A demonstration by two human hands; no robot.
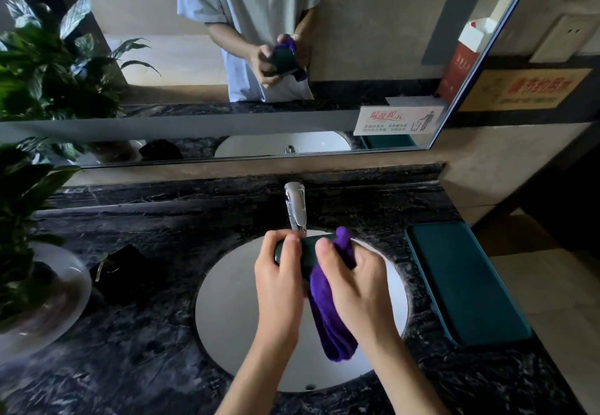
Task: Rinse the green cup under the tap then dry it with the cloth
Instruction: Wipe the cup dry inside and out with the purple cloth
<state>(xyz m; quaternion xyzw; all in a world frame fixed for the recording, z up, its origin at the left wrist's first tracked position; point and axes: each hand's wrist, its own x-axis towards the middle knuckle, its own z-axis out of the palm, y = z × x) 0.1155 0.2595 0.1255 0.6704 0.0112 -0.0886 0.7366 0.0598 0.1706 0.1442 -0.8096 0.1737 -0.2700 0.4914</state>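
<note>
The dark green cup (pixel 309 254) is held over the white sink (pixel 227 301), just in front of the chrome tap (pixel 296 207). My left hand (pixel 279 272) grips its left side. My right hand (pixel 354 281) presses the purple cloth (pixel 328 310) against the cup's right side, with my thumb on the cup. The cloth wraps round the cup and hangs down into the basin. Most of the cup is hidden by fingers and cloth. No water runs from the tap.
A dark marble counter (pixel 162 366) surrounds the sink. A green mat (pixel 467 281) lies to the right. A small black object (pixel 120 268) and a potted plant in a white bowl (pixel 39 298) stand to the left. A mirror (pixel 227 57) faces me.
</note>
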